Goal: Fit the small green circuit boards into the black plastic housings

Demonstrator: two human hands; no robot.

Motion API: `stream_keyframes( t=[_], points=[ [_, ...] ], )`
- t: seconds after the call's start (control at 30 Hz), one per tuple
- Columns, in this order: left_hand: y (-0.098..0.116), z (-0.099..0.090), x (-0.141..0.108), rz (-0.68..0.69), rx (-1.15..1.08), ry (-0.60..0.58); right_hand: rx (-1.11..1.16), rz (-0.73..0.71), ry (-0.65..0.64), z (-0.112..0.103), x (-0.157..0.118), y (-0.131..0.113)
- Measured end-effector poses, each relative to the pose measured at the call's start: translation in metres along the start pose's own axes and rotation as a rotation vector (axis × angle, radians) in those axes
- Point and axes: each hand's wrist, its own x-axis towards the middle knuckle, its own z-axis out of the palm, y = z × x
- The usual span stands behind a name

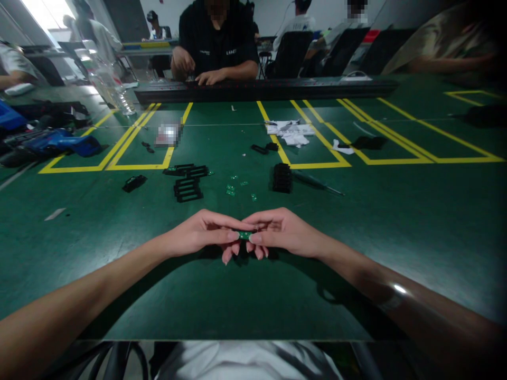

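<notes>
Between my two hands, just above the green table, is a small green circuit board (245,235). My left hand (204,232) pinches its left end between thumb and fingers. The right end sits in the pinch of my right hand (283,232). My index fingertips meet behind the board, and the other fingers curl underneath. Beyond the hands lie several loose small green circuit boards (230,190). Left of those are black slotted plastic frames (188,189); to their right stands a black ribbed stack of parts (282,178), with a screwdriver (317,183) beside it.
A lone black piece (134,183) rests at the left. Farther back are crumpled white paper (291,132), a clear bottle (119,95) and blue tools (59,140). A long black bar (261,91) crosses the table before a seated person (217,47).
</notes>
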Motion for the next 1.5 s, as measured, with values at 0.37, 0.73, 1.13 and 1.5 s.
stream_keyframes(
  t=[0.37,0.73,1.13,1.5],
  points=[
    [0.0009,-0.001,0.0001,-0.005,0.016,-0.029,-0.016,0.02,-0.003,0.0001,-0.0007,0.0016],
    [0.0027,-0.0004,-0.0005,-0.016,0.022,-0.033,-0.017,0.018,-0.011,0.0,-0.0003,0.001],
    [0.0008,-0.0002,0.0006,0.006,0.007,-0.017,0.008,0.01,-0.01,-0.0004,-0.0003,-0.0002],
    [0.0007,-0.0004,0.0003,0.01,0.021,-0.011,0.03,0.002,-0.033,-0.0007,-0.0019,-0.0013]
  ],
)
